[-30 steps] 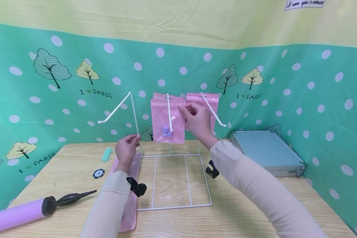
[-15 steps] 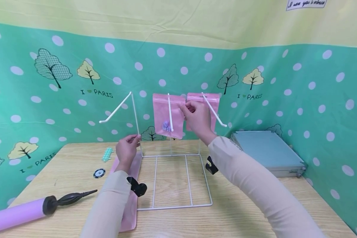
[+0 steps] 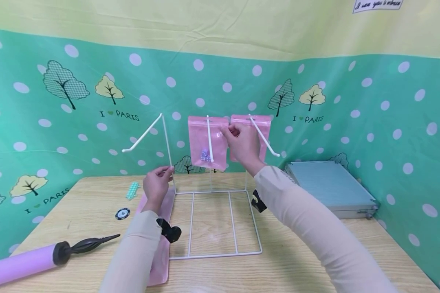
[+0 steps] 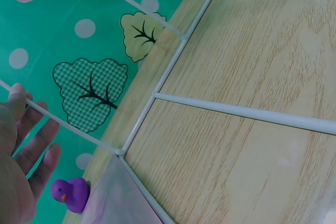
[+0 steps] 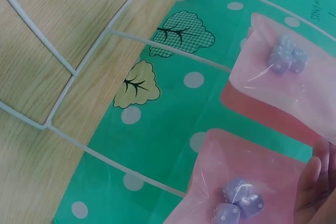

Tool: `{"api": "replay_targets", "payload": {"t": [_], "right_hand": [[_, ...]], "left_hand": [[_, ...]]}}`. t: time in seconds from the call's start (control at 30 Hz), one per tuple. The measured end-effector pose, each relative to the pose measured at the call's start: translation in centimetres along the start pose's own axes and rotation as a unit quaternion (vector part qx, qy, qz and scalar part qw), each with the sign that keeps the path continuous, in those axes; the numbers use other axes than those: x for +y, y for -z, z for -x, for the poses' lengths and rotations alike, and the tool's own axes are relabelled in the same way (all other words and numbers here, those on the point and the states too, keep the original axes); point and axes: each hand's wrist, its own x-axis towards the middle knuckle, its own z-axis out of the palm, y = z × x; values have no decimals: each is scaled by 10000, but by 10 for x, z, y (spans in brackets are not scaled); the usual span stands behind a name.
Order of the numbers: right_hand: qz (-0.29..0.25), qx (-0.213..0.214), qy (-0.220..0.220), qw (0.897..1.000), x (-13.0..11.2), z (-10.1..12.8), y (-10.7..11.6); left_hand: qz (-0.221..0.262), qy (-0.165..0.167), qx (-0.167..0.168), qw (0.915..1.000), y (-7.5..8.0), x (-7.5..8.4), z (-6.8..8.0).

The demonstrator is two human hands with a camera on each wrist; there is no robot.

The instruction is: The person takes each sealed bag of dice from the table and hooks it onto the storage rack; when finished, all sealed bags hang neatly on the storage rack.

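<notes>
Pink bag (image 3: 207, 140): hung on middle hook of white wire rack (image 3: 212, 221), its upper edge pinched by right hand (image 3: 242, 144) grip; left hand (image 3: 157, 183) grip curled round rack's upright, beside it.

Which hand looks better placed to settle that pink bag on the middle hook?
The right hand, probably: it already pinches the pink bag on the middle hook. The left hand grips the rack's upright, steadying it.

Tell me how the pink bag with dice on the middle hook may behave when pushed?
The pink bag is thin film and hangs only from its top, so it probably swings and bends easily. The dice sit at the bottom, likely pulling it straight again. The right hand pinches its edge.
</notes>
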Motion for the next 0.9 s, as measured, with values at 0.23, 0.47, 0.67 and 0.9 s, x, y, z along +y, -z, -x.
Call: {"api": "replay_targets", "payload": {"t": [0.23, 0.47, 0.67, 0.9], "right_hand": [[176, -36, -251, 9995, 0, 1, 0], [74, -141, -503, 9986, 2, 6, 5], [-343, -474, -623, 9963, 7, 9, 15], [-1199, -1198, -262, 9852, 17, 15, 31]], "left_hand": [[-40, -3, 13, 10000, 0, -1, 1], [-17, -11, 17, 10000, -1, -1, 1], [20, 3, -11, 10000, -1, -1, 1], [55, 40, -34, 10000, 0, 0, 2]]}}
